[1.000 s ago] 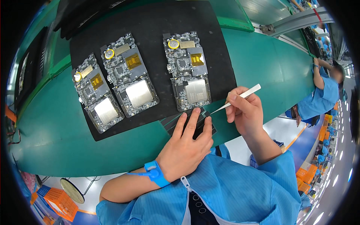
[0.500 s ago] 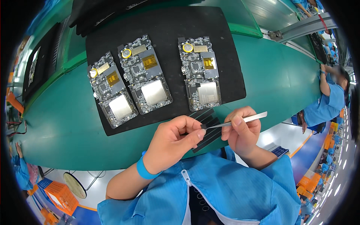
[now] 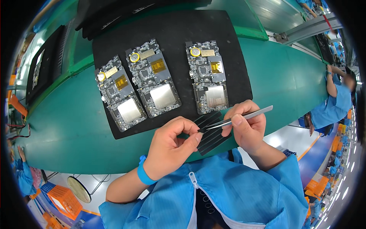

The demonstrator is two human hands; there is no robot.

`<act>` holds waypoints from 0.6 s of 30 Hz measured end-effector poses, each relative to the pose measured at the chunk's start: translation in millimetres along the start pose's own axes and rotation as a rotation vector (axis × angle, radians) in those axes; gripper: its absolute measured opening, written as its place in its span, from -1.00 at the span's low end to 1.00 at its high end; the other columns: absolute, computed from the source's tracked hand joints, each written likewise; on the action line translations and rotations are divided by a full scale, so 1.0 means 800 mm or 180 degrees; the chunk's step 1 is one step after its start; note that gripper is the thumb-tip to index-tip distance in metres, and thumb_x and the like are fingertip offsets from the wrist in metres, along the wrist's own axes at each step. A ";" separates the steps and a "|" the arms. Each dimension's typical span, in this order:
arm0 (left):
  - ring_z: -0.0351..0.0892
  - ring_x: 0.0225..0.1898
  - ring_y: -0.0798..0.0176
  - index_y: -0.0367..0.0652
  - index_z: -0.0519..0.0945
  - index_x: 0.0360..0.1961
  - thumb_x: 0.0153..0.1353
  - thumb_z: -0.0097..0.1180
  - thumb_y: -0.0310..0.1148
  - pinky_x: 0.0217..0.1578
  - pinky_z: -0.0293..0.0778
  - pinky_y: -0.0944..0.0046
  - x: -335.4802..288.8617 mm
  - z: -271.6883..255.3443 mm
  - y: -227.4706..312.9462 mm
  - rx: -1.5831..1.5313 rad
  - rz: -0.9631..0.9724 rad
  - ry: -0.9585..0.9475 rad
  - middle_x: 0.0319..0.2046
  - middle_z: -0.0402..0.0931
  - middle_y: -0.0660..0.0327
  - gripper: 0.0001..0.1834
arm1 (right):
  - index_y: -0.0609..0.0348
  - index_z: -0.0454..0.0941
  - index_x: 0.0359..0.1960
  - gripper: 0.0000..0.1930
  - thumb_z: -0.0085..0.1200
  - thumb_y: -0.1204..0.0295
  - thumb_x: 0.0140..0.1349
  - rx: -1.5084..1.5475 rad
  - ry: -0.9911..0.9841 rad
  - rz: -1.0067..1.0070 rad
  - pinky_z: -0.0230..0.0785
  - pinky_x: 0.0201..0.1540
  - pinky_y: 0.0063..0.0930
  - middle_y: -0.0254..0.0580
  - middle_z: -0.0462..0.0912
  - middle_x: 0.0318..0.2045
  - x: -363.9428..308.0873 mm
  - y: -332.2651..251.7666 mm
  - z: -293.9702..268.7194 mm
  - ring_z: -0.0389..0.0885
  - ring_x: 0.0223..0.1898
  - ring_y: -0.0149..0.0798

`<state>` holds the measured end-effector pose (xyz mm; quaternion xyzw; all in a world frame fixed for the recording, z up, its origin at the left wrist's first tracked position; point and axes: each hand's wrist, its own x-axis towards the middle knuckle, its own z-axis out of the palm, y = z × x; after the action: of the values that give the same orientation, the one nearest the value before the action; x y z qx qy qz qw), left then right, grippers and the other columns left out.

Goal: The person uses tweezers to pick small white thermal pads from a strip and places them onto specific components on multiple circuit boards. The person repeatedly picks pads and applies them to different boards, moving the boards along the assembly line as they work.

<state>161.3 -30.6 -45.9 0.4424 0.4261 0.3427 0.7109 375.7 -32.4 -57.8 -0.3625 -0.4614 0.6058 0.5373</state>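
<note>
My left hand [image 3: 173, 145] is closed in a pinch, thumb against index finger, with a small black piece [image 3: 201, 130] at the fingertips. In my right hand [image 3: 248, 124] is a pair of metal tweezers [image 3: 255, 113], pointing left. Their tips end close to the left fingertips; whether they touch the black piece is too small to tell. Beneath and between both hands lies a sheet of black strips [image 3: 215, 143], partly covered by my fingers. Beyond the hands, three circuit boards [image 3: 122, 95], [image 3: 154, 80], [image 3: 207, 78] rest on a black mat [image 3: 177, 57], each with a silver plate and a yellow-rimmed round cell.
The green table [image 3: 72, 126] runs left and right of the mat. Dark stacked material [image 3: 114, 15] stands at the back. A metal frame bar [image 3: 305, 30] crosses the far right. A co-worker in blue [image 3: 335, 99] sits at the right; an orange box [image 3: 65, 200] is low at left.
My left hand has drawn slightly left, away from the strips. The tweezers tips have parted from the left fingertips a little, and their prongs show more apart. The whole view has shifted slightly.
</note>
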 end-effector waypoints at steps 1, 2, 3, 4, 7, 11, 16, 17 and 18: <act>0.51 -0.34 0.49 -0.35 0.52 -0.32 0.19 0.12 -0.53 -0.41 0.57 0.49 -0.001 -0.001 0.000 -0.0060 -0.0002 0.0023 -0.33 0.42 0.26 -0.92 | 0.30 0.39 -0.29 -0.87 0.03 0.48 0.29 -0.0005 -0.0027 0.0020 0.50 -0.39 -0.61 -0.12 0.58 -0.42 0.002 0.001 0.002 0.61 -0.47 -0.42; 0.51 -0.34 0.49 -0.35 0.51 -0.32 0.19 0.12 -0.54 -0.41 0.57 0.49 -0.001 -0.002 -0.001 -0.0033 0.0028 0.0017 -0.32 0.42 0.26 -0.92 | 0.30 0.39 -0.29 -0.87 0.03 0.48 0.29 0.0007 -0.0048 0.0047 0.50 -0.39 -0.61 -0.12 0.58 -0.42 0.003 0.002 0.003 0.61 -0.47 -0.42; 0.51 -0.34 0.49 -0.34 0.51 -0.32 0.19 0.11 -0.54 -0.42 0.57 0.48 -0.002 -0.004 -0.002 -0.0041 0.0054 0.0022 -0.32 0.43 0.26 -0.92 | 0.30 0.39 -0.29 -0.87 0.03 0.48 0.29 0.0020 -0.0069 0.0075 0.50 -0.39 -0.61 -0.12 0.58 -0.42 0.004 0.003 0.005 0.61 -0.47 -0.42; 0.51 -0.34 0.49 -0.34 0.51 -0.32 0.19 0.11 -0.54 -0.42 0.57 0.48 -0.002 -0.005 -0.002 -0.0072 0.0073 0.0034 -0.32 0.43 0.26 -0.92 | 0.30 0.39 -0.29 -0.87 0.03 0.47 0.30 0.0043 -0.0064 0.0118 0.50 -0.39 -0.61 -0.12 0.58 -0.43 0.004 0.004 0.006 0.61 -0.48 -0.42; 0.51 -0.34 0.49 -0.35 0.51 -0.32 0.19 0.11 -0.55 -0.42 0.57 0.49 -0.002 -0.008 -0.005 -0.0012 0.0166 0.0014 -0.33 0.43 0.26 -0.92 | 0.29 0.38 -0.29 -0.86 0.01 0.46 0.31 0.0112 -0.0034 0.0237 0.50 -0.39 -0.61 -0.11 0.58 -0.43 0.005 0.006 0.009 0.60 -0.49 -0.42; 0.50 -0.29 0.46 -0.34 0.52 -0.25 0.19 0.12 -0.54 -0.40 0.57 0.45 -0.005 -0.013 -0.002 -0.0036 -0.0016 -0.0002 -0.26 0.44 0.21 -0.87 | 0.27 0.36 -0.29 -0.86 -0.01 0.44 0.32 0.0148 -0.0041 0.0206 0.48 -0.43 -0.61 -0.10 0.58 -0.44 0.008 0.003 0.014 0.58 -0.53 -0.41; 0.51 -0.16 0.25 -0.34 0.51 -0.08 0.10 0.17 -0.54 -0.29 0.55 0.28 -0.024 -0.031 0.014 0.1342 0.0571 0.0690 -0.13 0.45 0.05 -0.68 | 0.25 0.37 -0.28 -0.88 -0.02 0.44 0.32 0.0533 0.0175 -0.0111 0.44 -0.57 -0.64 -0.10 0.58 -0.48 0.045 -0.008 0.028 0.57 -0.58 -0.39; 0.50 -0.14 0.18 -0.35 0.50 -0.06 0.05 0.19 -0.54 -0.24 0.53 0.23 -0.024 -0.036 0.016 0.2316 0.1095 0.0727 -0.11 0.45 0.03 -0.63 | 0.25 0.39 -0.28 -0.87 -0.01 0.44 0.32 0.0482 0.0197 0.0085 0.44 -0.57 -0.64 -0.10 0.58 -0.49 0.059 -0.010 0.031 0.57 -0.59 -0.40; 0.50 -0.11 0.10 -0.36 0.50 -0.04 0.00 0.21 -0.53 -0.19 0.51 0.18 -0.023 -0.040 0.017 0.3286 0.1619 0.0741 -0.10 0.44 0.00 -0.58 | 0.26 0.40 -0.27 -0.87 0.00 0.43 0.31 0.0426 0.0228 0.0282 0.44 -0.57 -0.64 -0.11 0.58 -0.50 0.073 -0.011 0.036 0.57 -0.59 -0.40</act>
<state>123.7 -30.6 -35.9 0.7791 0.4936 0.2970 0.2473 342.0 20.4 -36.8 -0.3673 -0.3839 0.6451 0.5492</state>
